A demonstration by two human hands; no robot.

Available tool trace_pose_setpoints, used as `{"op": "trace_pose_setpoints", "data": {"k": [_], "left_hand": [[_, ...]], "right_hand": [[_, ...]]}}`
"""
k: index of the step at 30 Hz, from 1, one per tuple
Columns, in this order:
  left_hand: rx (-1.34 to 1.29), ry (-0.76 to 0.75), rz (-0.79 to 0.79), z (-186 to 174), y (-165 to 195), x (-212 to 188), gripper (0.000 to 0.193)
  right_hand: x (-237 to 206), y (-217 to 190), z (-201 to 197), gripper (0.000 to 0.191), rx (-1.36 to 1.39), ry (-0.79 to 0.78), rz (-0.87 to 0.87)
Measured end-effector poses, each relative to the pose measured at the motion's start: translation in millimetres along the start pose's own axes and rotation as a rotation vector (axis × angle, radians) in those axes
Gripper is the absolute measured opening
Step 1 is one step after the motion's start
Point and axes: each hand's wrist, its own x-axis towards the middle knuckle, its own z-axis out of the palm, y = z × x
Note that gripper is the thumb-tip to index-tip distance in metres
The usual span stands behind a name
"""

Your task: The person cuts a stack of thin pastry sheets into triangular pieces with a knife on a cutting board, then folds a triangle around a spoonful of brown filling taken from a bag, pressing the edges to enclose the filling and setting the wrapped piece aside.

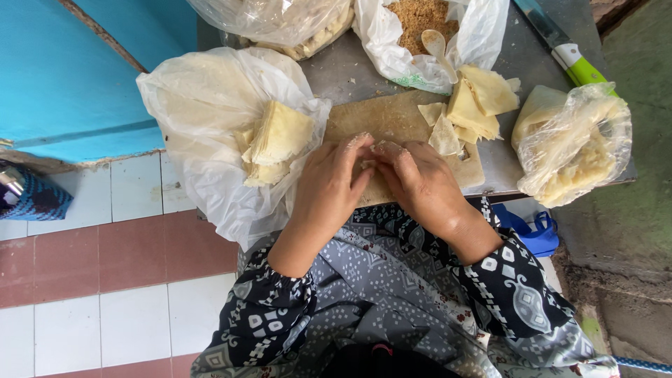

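Tiled floor in white and red-brown, blue wall on the left, and a small grey table (350, 77) w/ a wooden board (392, 122) on it. Left hand (329, 185) and right hand (420, 183) meet fingertip to fingertip over the board, pinched on a small bit of dough (369, 163), mostly hidden, prob so both thumbs can press it. Wrapper stack in bag (276, 140) sits just left, cut wrappers (465, 108) and crumb bag w/ spoon (420, 24) right ahead, all within reach.

Pale yellow wrappers (278, 136), brown filling (418, 15), green knife handle (585, 71), turquoise wall (63, 77), black-and-white patterned sleeves (269, 315)
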Motion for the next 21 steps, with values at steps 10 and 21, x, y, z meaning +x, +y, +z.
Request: {"op": "trace_pose_setpoints", "data": {"k": [10, 21], "left_hand": [[0.233, -0.083, 0.028, 1.4, 2.0, -2.3, 0.043], [0.265, 0.107, -0.005, -5.8, -4.4, -0.3, 0.048]], "right_hand": [[-3.2, -3.8, -1.6, 0.044, -0.003, 0.046, 0.033], [-2.4, -2.6, 2.1, 0.038, -0.176, -0.001, -0.024]]}}
